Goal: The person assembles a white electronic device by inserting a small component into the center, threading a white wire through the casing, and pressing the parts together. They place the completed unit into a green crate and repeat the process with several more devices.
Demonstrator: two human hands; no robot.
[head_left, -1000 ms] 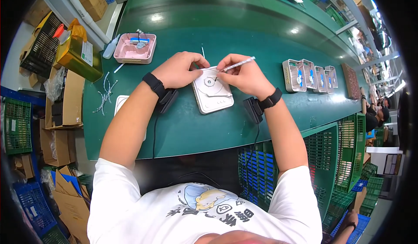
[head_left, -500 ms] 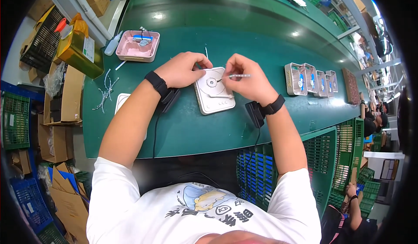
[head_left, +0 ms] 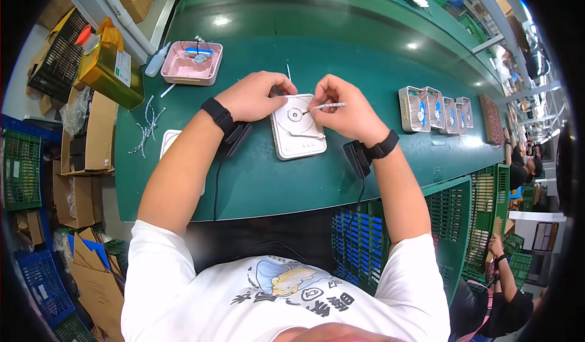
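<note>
A white box-shaped casing (head_left: 298, 144) lies on the green bench in front of me, with a round disc and a raised arm on its face like a small record player. My left hand (head_left: 256, 98) grips its upper left edge between thumb and fingers. In my right hand (head_left: 344, 107) is a thin white stick, like a cotton swab (head_left: 332, 105), pinched between thumb and fingers. Its dark tip meets the casing's face just right of the disc. Another white piece (head_left: 170, 139) is partly hidden under my left forearm.
A pink open casing (head_left: 192, 74) with wires stands back left, beside a squeeze bottle (head_left: 157, 60). Loose white sticks (head_left: 146, 128) lie left; a yellow-green can (head_left: 113, 74) stands at the bench edge. Several open casings (head_left: 414, 110) line the right. Green crates (head_left: 451, 232) stand below.
The casing has shifted very slightly left and up under my hands. The swab has moved a little left along its face. At lower right, another person has shifted position.
</note>
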